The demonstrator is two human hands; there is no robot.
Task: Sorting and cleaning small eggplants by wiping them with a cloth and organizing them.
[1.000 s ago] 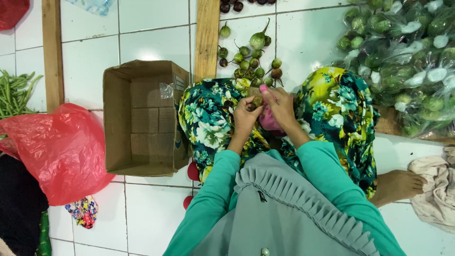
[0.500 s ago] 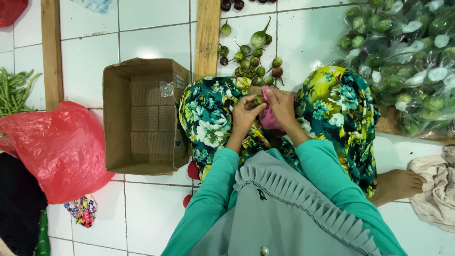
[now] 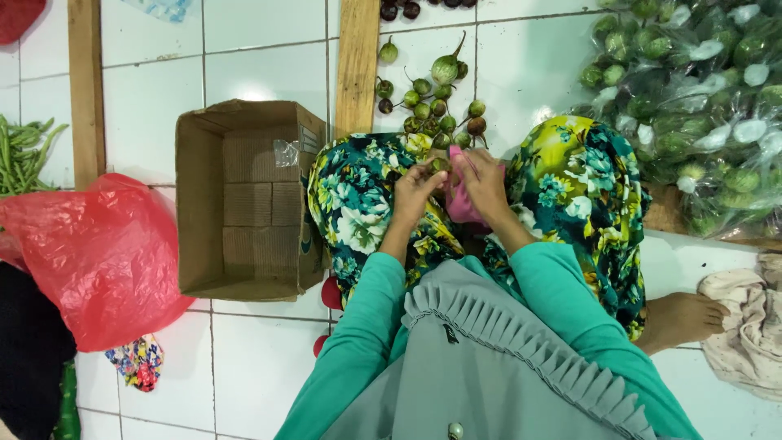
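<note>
Left hand (image 3: 415, 191) and right hand (image 3: 481, 181) pinching one small eggplant (image 3: 441, 165), open cardboard box (image 3: 244, 200) just left

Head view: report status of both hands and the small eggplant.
Left hand and right hand together pinch a small green eggplant over the lap. Eggplant pile just ahead on the tiles. Nothing in the way.

Glossy white ceramic floor tiles (image 3: 261, 73). At nine o'clock, a matt corrugated cardboard box (image 3: 244, 200) and a shiny, crinkled red plastic bag (image 3: 98, 253). At twelve, smooth-skinned small eggplants (image 3: 432, 102) beside a raw wooden plank (image 3: 357, 57).
</note>
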